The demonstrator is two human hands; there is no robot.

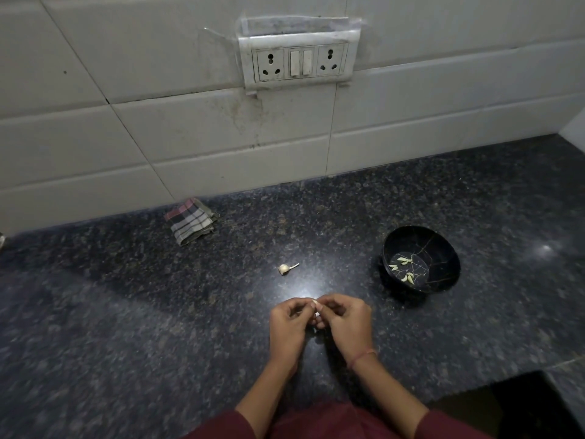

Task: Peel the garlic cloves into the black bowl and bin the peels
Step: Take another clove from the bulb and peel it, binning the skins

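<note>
While left hand [289, 321] and right hand [345, 321] pinch a clove [315, 302], its axis is hidden.

Checked cloth [191, 220], wall socket panel [299, 62]

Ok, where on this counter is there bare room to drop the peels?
The dark speckled counter is bare left of the left hand, below the folded checked cloth. Another strip runs along the wall between cloth and black bowl. Tightest around the small garlic piece and right hand, both hands pinching a garlic clove.
</note>
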